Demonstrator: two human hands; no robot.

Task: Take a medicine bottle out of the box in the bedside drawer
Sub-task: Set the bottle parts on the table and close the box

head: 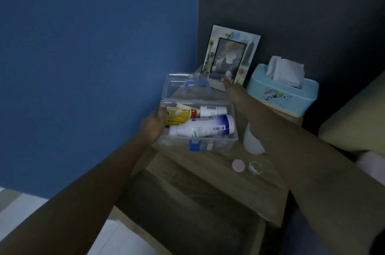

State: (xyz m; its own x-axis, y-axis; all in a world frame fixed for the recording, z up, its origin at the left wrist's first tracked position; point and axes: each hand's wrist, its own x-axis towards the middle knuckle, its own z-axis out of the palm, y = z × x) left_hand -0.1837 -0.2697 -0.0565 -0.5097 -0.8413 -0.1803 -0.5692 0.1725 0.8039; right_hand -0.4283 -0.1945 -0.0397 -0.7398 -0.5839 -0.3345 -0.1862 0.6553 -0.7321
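A clear plastic box (233, 140) with a blue handle stands on the bedside table top, and its lid (173, 81) is swung open toward the back. Inside lie a large white medicine bottle (202, 128) with a blue label, a smaller white bottle (212, 109) behind it, and a yellow packet (177, 118). My left hand (153, 127) grips the box's left end, thumb over the rim. My right hand (234, 92) reaches past the box's right side, and its fingertips hold the lid's far right corner.
The wooden drawer (187, 213) below the table top (204, 169) is pulled out and dark inside. A white container (251, 140), a pink cap (238, 165) and a clear cap (255, 167) sit right of the box. Behind stand a photo frame (231, 56) and a blue tissue box (285, 96).
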